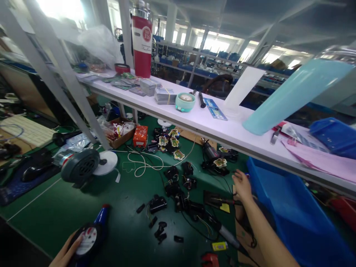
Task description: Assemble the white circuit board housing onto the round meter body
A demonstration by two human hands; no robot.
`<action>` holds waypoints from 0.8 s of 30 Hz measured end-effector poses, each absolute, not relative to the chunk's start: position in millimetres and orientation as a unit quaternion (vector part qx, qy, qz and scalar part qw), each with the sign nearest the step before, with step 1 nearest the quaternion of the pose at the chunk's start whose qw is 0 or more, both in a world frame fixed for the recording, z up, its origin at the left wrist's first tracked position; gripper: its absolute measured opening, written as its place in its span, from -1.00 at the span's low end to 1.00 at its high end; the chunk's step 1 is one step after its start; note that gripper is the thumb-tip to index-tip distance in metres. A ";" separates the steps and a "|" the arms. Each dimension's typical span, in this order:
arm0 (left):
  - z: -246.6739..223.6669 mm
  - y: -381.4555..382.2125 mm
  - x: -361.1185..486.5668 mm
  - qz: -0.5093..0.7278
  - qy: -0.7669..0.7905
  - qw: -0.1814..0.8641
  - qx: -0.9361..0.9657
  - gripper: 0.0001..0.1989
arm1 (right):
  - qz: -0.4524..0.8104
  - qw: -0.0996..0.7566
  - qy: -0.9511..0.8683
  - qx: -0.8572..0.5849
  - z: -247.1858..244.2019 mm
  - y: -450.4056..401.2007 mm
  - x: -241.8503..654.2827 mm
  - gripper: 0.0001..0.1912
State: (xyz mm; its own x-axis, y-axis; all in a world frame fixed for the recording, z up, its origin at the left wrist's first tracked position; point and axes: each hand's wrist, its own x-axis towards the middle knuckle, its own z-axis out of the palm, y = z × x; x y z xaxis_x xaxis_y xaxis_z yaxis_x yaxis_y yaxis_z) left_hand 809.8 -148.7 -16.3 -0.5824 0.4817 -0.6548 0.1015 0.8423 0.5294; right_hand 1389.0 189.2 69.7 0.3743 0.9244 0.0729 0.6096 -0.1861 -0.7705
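Note:
At the lower left, my left hand [66,250] is closed around a blue-and-black handheld tool [96,231] with a round pale face and a red tip. My right hand [242,185] is stretched out beside the blue bin [292,196], thumb and fingers apart. A small blue object [247,175] shows just behind it; whether they touch I cannot tell. To its left lie a dark device with an exposed board [219,163] and a dark tray with a yellow sponge [224,207]. Several black housings with wires [178,193] lie between my hands.
A white shelf [194,120] crosses above the green bench [119,230], carrying a red flask [142,48] and a tilted light-blue cylinder [294,96]. A dark blower [80,167] stands at left by a white reel [107,163]. Cables and a yellow-labelled item [219,246] lie near the front.

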 end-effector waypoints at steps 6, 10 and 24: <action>12.2 -152.4 826.9 0.364 0.798 0.453 0.160 -0.38 | 0.396 0.355 -0.485 -0.694 10.1 -18.5 1308.0 -0.37; -0.6 -156.9 835.1 0.408 0.760 0.470 0.188 -0.57 | 0.475 0.328 -0.478 -0.662 -13.5 -101.7 1227.6 -0.33; -7.4 -177.1 902.9 0.418 0.708 0.453 0.345 -0.71 | 0.534 0.241 -0.668 -0.459 -26.7 -110.0 1042.6 -0.44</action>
